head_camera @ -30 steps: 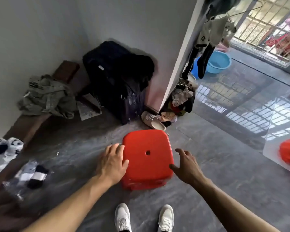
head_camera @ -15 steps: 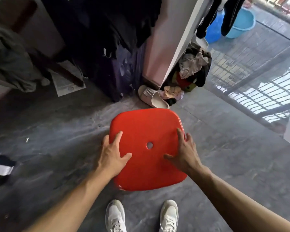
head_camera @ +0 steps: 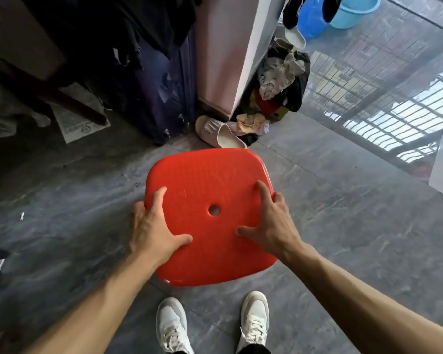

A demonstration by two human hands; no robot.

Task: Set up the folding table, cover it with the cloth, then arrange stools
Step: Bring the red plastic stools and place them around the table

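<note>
While both hands sit on the seat, the lines run from left to right:

Left hand (head_camera: pixel 151 229): it lies on the near-left edge of the red stool (head_camera: pixel 210 215), fingers spread, thumb on top of the seat, the outer fingers bent over the rim.

Red stool: it stands on the grey floor (head_camera: pixel 343 226), just far of the two white shoes (head_camera: pixel 172 325); a small round hole (head_camera: pixel 213 209) sits near the seat's middle.

Right hand (head_camera: pixel 271 223): it grips the right edge, thumb and forefinger splayed on top, the other fingers wrapped over the rim.

Step, as I judge it: picking up the stool to carry it to the table.

Doing it well: keep the grips level on opposite edges, lift straight up so the legs clear the floor, and steer wide of the sandal (head_camera: pixel 219 134) and the clothes heap (head_camera: pixel 281 80).

Count: one stool in full, two hands, two shoes, one sandal plainly seen, one light blue basin (head_camera: pixel 353 11) far right.

Cannot tell: the stool's legs, hidden under the seat.
</note>
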